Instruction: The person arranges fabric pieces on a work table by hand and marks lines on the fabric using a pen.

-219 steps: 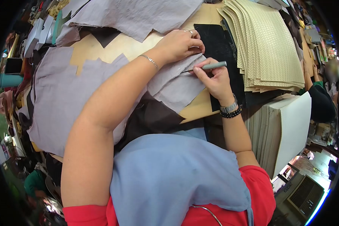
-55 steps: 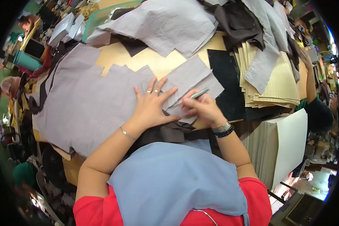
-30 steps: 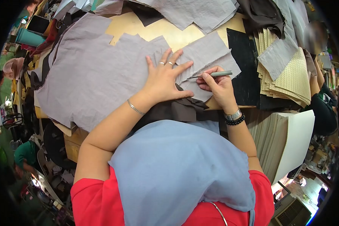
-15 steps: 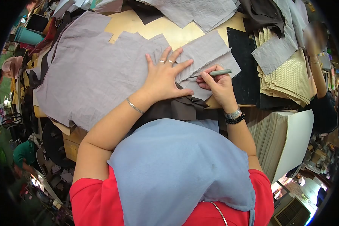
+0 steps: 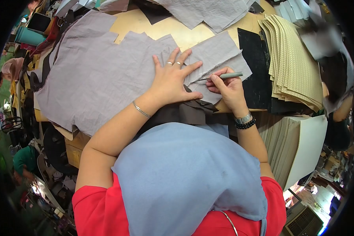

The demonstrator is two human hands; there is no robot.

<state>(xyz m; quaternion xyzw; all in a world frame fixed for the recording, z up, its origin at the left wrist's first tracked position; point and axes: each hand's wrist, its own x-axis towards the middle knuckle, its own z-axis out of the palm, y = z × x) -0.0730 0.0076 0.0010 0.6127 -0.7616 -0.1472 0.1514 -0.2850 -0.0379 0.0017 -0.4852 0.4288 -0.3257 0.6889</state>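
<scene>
My left hand [image 5: 173, 80] lies flat with fingers spread on the large grey fabric piece [image 5: 94, 67], pressing it to the table. Pinched in my right hand [image 5: 230, 92] is a slim awl-like tool [image 5: 233, 75] with a grey-green handle. Its thin dark tip points left, touching or just above the creased edge of a smaller grey fabric piece [image 5: 214, 49]. Below my left palm, dark brown fabric [image 5: 185, 112] hangs over the table's near edge.
Black material [image 5: 253, 70] lies right of the grey pieces, beside a stack of yellow textured sheets [image 5: 295, 63]. More grey fabric [image 5: 204, 11] covers the far side of the wooden table [image 5: 145, 25]. A tall stack of boards [image 5: 291, 145] stands at my right. Another person [image 5: 25, 159] is at far left.
At the right, a co-worker has lifted grey and dark fabric off the yellow sheets and moved it to the right, uncovering the stack. My hands and the tool have hardly moved.
</scene>
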